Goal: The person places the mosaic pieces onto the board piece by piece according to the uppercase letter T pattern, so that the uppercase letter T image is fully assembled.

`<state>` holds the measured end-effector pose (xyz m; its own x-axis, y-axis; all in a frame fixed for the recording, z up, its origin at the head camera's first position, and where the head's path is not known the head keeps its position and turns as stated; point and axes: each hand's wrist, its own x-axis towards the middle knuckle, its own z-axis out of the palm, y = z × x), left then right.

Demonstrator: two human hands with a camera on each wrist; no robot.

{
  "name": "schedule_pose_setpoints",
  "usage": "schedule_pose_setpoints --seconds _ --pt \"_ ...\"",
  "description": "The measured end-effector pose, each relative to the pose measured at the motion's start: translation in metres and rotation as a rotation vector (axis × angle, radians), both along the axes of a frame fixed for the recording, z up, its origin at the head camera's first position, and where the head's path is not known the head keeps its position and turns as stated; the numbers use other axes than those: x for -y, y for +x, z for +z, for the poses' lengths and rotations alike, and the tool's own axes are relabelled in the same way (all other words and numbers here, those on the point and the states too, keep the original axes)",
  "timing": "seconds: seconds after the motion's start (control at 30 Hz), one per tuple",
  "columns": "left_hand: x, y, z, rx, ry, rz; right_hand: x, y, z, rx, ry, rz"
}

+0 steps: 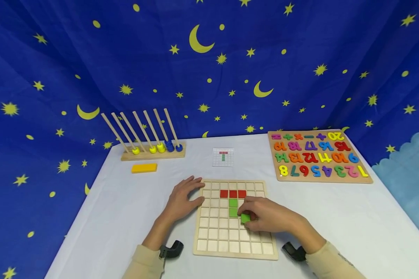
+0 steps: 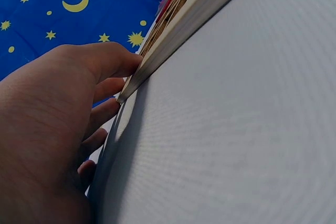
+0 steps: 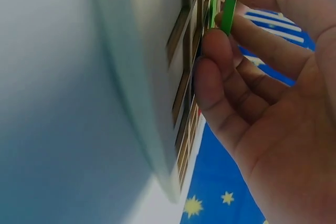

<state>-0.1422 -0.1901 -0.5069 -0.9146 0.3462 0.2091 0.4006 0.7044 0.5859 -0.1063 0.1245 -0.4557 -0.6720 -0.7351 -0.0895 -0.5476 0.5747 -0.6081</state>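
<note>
A wooden grid board (image 1: pixel 235 255) lies on the white table, with three red square tiles (image 1: pixel 233 194) in a row and two green square tiles (image 1: pixel 233 212) below the middle one. Between thumb and fingertips my right hand (image 1: pixel 270 215) pinches another green tile (image 1: pixel 245 219), just right of the column and over the board; the right wrist view shows that tile (image 3: pixel 228 14) on edge. At the board's upper left edge rests my left hand (image 1: pixel 181 199), its fingers loosely extended. In the left wrist view the thumb of the left hand (image 2: pixel 58 114) touches the board's side (image 2: pixel 157 56).
Behind the board lies a small pattern card (image 1: pixel 218 160) with a red and green T. A bead abacus (image 1: pixel 153 154) stands back left, a yellow block (image 1: pixel 144 168) before it. A wooden number puzzle board (image 1: pixel 321 179) lies right. A starry blue curtain (image 1: pixel 160 69) hangs behind.
</note>
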Motion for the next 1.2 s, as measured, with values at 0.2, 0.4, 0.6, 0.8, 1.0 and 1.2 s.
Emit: schedule_pose_setpoints --seconds 0.2,0.4,0.6,0.8,1.0,1.2 --pt "-0.002 0.001 0.001 0.009 0.003 0.002 0.014 0.002 0.003 -0.014 0.02 0.027" --pt "-0.001 0.001 0.002 0.003 -0.002 0.0 0.022 0.003 0.005 -0.023 0.007 0.049" --pt "-0.001 0.002 0.003 0.002 0.001 -0.004 0.025 0.003 0.005 -0.031 0.0 0.071" --pt "-0.001 0.002 0.004 0.005 0.006 -0.006 0.026 0.004 0.004 -0.033 -0.002 0.074" --pt "-0.001 0.002 0.004 0.008 0.006 -0.004 0.027 0.005 0.003 -0.07 -0.012 0.076" --pt "0.0 0.001 0.004 0.004 0.001 -0.005 0.029 0.007 0.003 -0.068 -0.005 0.065"
